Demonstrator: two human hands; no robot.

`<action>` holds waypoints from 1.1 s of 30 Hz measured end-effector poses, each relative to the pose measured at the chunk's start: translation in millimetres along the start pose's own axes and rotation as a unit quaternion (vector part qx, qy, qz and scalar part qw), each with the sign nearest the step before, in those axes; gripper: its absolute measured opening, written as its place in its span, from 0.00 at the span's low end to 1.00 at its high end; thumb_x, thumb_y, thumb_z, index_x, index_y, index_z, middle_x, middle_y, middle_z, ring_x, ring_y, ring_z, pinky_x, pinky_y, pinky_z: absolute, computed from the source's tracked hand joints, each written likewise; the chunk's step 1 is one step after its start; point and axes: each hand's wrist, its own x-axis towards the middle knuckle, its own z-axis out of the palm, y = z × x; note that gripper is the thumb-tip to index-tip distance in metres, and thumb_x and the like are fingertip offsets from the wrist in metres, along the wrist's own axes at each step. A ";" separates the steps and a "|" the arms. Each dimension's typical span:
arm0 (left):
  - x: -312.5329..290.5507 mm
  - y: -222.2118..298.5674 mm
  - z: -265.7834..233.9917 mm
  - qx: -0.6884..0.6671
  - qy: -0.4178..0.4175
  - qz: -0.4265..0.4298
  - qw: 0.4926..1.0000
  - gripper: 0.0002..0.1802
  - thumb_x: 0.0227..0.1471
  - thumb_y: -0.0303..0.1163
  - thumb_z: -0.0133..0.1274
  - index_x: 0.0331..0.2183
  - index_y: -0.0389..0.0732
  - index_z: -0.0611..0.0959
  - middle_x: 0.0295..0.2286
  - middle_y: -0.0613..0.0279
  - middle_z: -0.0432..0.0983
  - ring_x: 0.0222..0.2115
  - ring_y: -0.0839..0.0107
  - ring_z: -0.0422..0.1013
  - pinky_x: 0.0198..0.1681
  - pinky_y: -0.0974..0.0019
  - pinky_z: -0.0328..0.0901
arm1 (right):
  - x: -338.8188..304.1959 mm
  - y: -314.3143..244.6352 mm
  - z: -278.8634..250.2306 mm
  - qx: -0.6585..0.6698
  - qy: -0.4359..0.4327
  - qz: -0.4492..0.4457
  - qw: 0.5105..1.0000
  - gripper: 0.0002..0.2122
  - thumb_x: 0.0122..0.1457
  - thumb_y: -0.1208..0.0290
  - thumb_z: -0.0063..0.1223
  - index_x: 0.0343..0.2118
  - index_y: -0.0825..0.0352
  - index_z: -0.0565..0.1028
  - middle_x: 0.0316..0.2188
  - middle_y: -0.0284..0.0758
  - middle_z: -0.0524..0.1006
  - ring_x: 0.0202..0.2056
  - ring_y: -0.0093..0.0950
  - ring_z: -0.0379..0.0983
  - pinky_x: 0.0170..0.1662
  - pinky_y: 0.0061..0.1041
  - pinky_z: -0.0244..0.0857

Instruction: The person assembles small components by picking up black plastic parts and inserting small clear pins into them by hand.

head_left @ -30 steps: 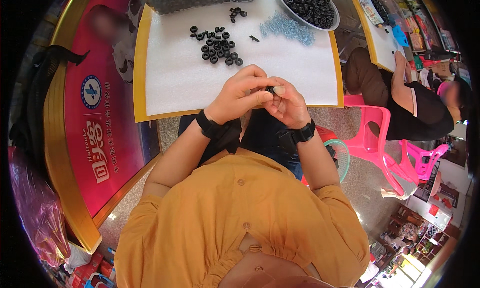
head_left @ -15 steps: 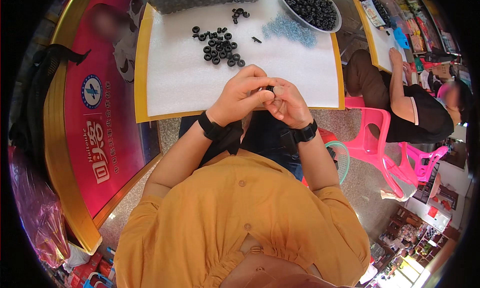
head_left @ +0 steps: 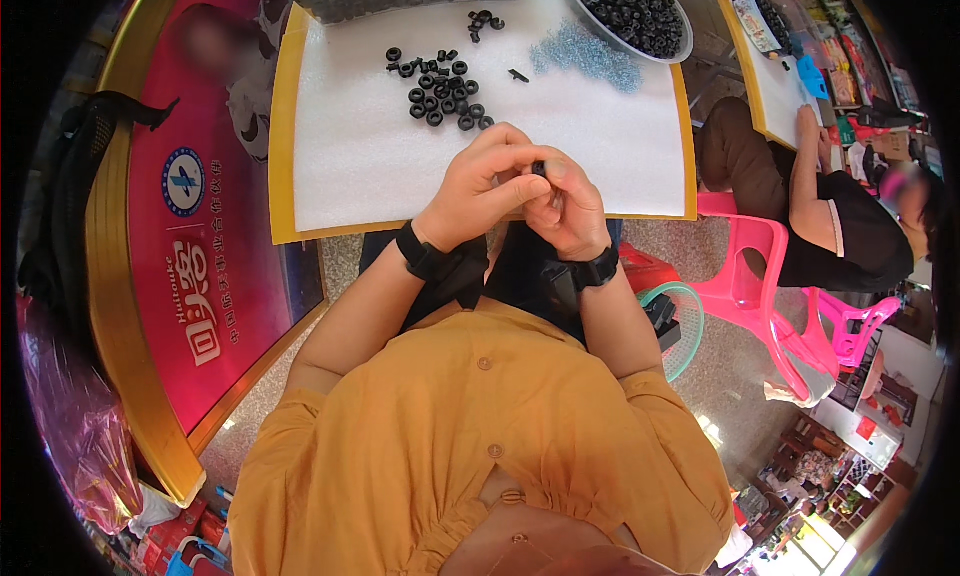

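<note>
Left hand (head_left: 490, 181) and right hand (head_left: 570, 208) stay pressed together, fingertips pinching a small black ring (head_left: 539, 167); nothing has shifted, so fitting continues above the white foam mat (head_left: 350, 166)

Two hands together at the near edge of the table (head_left: 350, 176): left hand (head_left: 487, 184) touching right hand (head_left: 572, 208), a tiny part (head_left: 539, 167) pinched between. Farther off, a bunch of small rings (head_left: 445, 93) (on the table). Far right, a bowl (head_left: 683, 38) full of rings. Beside it, a pile of little bits (head_left: 588, 54).
</note>
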 end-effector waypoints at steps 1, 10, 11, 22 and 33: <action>0.4 1.2 -0.4 0.000 0.000 0.000 1.000 0.15 0.54 0.31 0.60 0.44 0.37 0.84 0.32 0.67 0.70 0.32 0.76 0.65 0.36 0.74 0.60 | -0.8 -1.9 -2.0 0.003 -0.015 0.018 1.000 0.12 0.61 0.64 0.52 0.39 0.70 0.73 0.22 0.31 0.71 0.14 0.14 0.58 0.13 0.12 0.47; 0.4 3.0 1.0 0.038 -0.011 0.030 0.999 0.17 0.50 0.30 0.64 0.44 0.39 0.85 0.31 0.68 0.69 0.29 0.79 0.63 0.31 0.76 0.59 | 1.7 2.9 -18.7 0.045 -0.097 0.024 0.994 0.19 0.61 0.62 0.51 0.45 0.75 0.72 0.21 0.34 0.71 0.13 0.16 0.57 0.12 0.12 0.47; 0.3 1.6 1.2 0.042 -0.010 0.037 0.998 0.17 0.50 0.30 0.63 0.44 0.39 0.85 0.31 0.68 0.69 0.29 0.79 0.63 0.31 0.76 0.59 | 1.8 2.8 -17.7 0.044 -0.097 0.025 0.994 0.19 0.61 0.62 0.51 0.45 0.75 0.72 0.21 0.34 0.71 0.13 0.16 0.57 0.12 0.12 0.47; 3.0 5.1 2.1 0.042 -0.004 0.038 0.998 0.17 0.50 0.29 0.64 0.43 0.38 0.85 0.31 0.67 0.70 0.29 0.79 0.64 0.32 0.76 0.59 | 1.9 -0.2 -12.7 0.035 -0.078 0.014 0.996 0.14 0.61 0.64 0.52 0.37 0.73 0.74 0.18 0.31 0.70 0.11 0.15 0.57 0.12 0.13 0.48; -0.5 -0.5 3.0 -0.015 0.024 -0.036 0.999 0.23 0.51 0.27 0.63 0.51 0.40 0.80 0.40 0.66 0.70 0.30 0.81 0.63 0.34 0.78 0.60 | 8.1 -122.2 0.5 -0.121 -0.032 -0.055 0.991 0.13 0.63 0.60 0.49 0.33 0.67 0.72 0.21 0.30 0.67 0.13 0.14 0.54 0.11 0.13 0.45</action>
